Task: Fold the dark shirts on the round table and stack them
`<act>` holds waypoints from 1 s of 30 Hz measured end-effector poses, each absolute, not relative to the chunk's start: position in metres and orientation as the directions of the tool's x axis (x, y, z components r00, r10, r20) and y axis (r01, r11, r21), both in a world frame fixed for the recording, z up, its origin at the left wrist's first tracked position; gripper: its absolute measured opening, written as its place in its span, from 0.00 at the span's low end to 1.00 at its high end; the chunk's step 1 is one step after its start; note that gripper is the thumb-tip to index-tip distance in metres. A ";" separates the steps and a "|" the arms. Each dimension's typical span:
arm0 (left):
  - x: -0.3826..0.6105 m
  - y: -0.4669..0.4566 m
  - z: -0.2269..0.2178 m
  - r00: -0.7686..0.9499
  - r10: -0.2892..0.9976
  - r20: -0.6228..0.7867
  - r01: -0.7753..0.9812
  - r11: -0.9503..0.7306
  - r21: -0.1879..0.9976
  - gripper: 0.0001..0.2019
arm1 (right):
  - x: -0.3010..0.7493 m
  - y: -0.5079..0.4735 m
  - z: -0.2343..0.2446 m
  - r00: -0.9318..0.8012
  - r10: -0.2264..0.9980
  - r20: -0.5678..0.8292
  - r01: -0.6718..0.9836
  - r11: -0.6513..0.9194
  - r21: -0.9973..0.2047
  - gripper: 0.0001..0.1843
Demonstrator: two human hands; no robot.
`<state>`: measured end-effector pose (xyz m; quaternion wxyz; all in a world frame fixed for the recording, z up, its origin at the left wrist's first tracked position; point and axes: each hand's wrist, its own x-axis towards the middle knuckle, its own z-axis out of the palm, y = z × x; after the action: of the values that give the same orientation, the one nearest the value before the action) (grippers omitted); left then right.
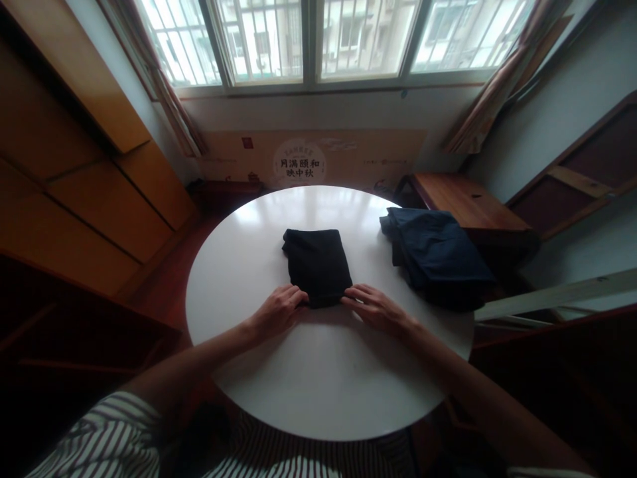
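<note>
A folded black garment (317,263) lies flat in the middle of a round white table (318,372). My left hand (277,310) rests at the garment's near left corner, fingers stretched out and touching its edge. At the near right corner my right hand (374,307) does the same, fingers flat and spread against the cloth. Neither hand grips anything.
A folded dark blue garment (438,255) sits at the table's right edge, partly over a wooden bench (468,202). Wooden cabinets (74,172) stand to the left. A barred window (318,40) and curtains fill the far wall.
</note>
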<state>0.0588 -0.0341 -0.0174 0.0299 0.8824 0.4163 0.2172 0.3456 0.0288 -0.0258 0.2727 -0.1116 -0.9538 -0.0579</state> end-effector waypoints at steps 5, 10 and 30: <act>0.066 -0.033 -0.011 0.588 0.753 0.294 0.733 -0.650 0.200 0.05 | 0.338 0.026 -0.029 -0.765 0.359 0.535 0.335 0.931 -0.146 0.18; 0.079 -0.027 -0.008 0.577 0.784 0.227 0.778 -0.613 0.140 0.11 | 0.331 0.024 -0.030 -0.792 0.369 0.487 0.348 0.927 -0.136 0.12; 0.078 -0.023 -0.023 0.680 0.701 0.217 0.723 -0.690 -0.040 0.18 | 0.328 0.020 -0.027 -0.839 0.269 0.473 0.371 0.919 0.133 0.14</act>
<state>0.0784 -0.0231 -0.0227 -0.0610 0.9145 0.3892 0.0924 0.3282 0.0196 -0.0270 0.2290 -0.1680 -0.9524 -0.1104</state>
